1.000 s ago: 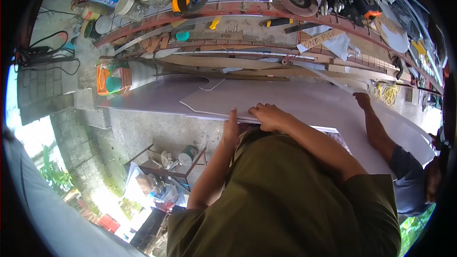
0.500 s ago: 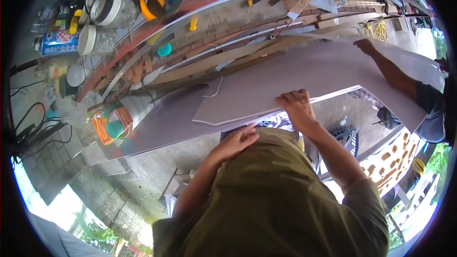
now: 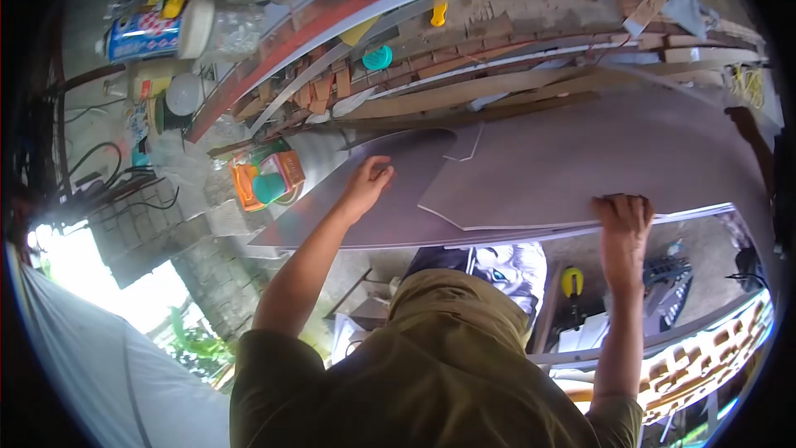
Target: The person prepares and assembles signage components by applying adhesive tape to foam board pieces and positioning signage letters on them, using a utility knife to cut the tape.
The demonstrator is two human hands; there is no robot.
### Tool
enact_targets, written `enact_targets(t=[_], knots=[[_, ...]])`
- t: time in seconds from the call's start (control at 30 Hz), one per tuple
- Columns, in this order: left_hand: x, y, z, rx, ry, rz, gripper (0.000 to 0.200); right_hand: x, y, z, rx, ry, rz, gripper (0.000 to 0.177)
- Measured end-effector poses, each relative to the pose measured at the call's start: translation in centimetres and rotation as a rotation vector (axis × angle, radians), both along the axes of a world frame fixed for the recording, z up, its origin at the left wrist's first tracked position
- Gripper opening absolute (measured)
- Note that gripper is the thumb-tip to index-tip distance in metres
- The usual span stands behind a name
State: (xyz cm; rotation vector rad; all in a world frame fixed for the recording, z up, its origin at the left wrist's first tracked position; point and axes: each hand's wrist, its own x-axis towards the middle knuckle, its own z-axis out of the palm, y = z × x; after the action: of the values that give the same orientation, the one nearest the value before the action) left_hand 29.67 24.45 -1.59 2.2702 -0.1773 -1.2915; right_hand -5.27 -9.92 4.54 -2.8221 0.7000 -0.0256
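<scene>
My right hand (image 3: 623,214) grips the near edge of a large flat grey panel (image 3: 547,166), fingers over the top. This panel has a slanted left end with a notch and a pale cut edge. Beneath it a second, darker grey sheet (image 3: 332,228) sticks out to the left. Over that sheet my left hand (image 3: 366,187) is raised with its fingers loosely bent and apart, holding nothing. At the far right, another person's hand (image 3: 736,116) is near the panel's far edge.
Wood strips (image 3: 464,95) lie behind the panel. At left are an orange box (image 3: 245,187), a teal cup (image 3: 268,188) and a plastic jar (image 3: 228,26). A yellow-handled tool (image 3: 572,282) and a dark crate (image 3: 667,282) sit below the near edge.
My left hand has left the near edge and lifted out over the darker sheet. My right hand keeps its hold on the panel. The view has turned left, so everything appears farther right.
</scene>
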Motion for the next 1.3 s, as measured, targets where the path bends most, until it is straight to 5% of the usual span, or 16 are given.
enact_targets(t=[0.23, 0.33, 0.47, 0.63, 0.7, 0.83, 0.9, 0.97, 1.03, 1.1, 1.2, 1.27, 1.3], knots=[[7.9, 4.8, -19.9, 0.411, -0.165, -0.21, 0.058, 0.5, 0.2, -0.2, 0.048, 0.134, -0.068, 0.034], [10.6, 7.0, -29.5, 0.392, -0.283, -0.217, 0.064, -0.7, 0.7, -2.3, -0.042, 0.145, -0.079, 0.037], [13.7, 9.5, -37.8, 0.388, -0.229, -0.292, 0.074, -1.5, 1.4, -2.9, -0.111, 0.218, -0.142, 0.039], [15.7, 8.0, -42.3, 0.465, -0.221, -0.38, 0.074, -4.4, 3.1, -2.9, -0.064, 0.419, -0.194, 0.066], [16.3, 8.1, -44.1, 0.464, -0.15, -0.294, 0.074, -4.9, 3.4, -2.6, -0.076, 0.504, -0.187, 0.075], [17.9, 8.8, -47.7, 0.497, -0.045, -0.176, 0.085, -1.8, 2.8, -2.9, -0.07, 0.579, -0.349, 0.052], [16.9, 6.3, -46.7, 0.485, 0.11, 0.109, 0.086, -4.1, 3.1, -2.2, -0.017, 0.582, -0.33, 0.037], [16.6, 5.2, -47.6, 0.447, 0.2, 0.367, 0.083, -0.3, 5.3, -4.3, 0.036, 0.178, -1.027, 0.029], [16.9, 6.4, -50.7, 0.374, 0.223, 0.609, 0.076, 0.5, 5.2, -4.4, 0.042, 0.125, -1.003, 0.023], [16.9, 7.0, -52.6, 0.29, 0.265, 0.751, 0.07, -1.3, 2.5, -2.4, 0.017, 0.438, -0.286, 0.02], [17.1, 7.3, -55.0, 0.107, 0.276, 0.94, 0.061, -1.0, 2.4, -3.2, -0.015, 0.306, -0.313, 0.021], [16.8, 6.8, -55.6, 0.045, 0.245, 1.03, 0.051, 0.2, 4.4, -4.7, -0.001, 0.128, -0.652, 0.022], [16.6, 6.6, -55.5, 0.032, 0.211, 1.041, 0.051, 0.4, 4.4, -4.6, -0.005, 0.14, -0.632, 0.022]])
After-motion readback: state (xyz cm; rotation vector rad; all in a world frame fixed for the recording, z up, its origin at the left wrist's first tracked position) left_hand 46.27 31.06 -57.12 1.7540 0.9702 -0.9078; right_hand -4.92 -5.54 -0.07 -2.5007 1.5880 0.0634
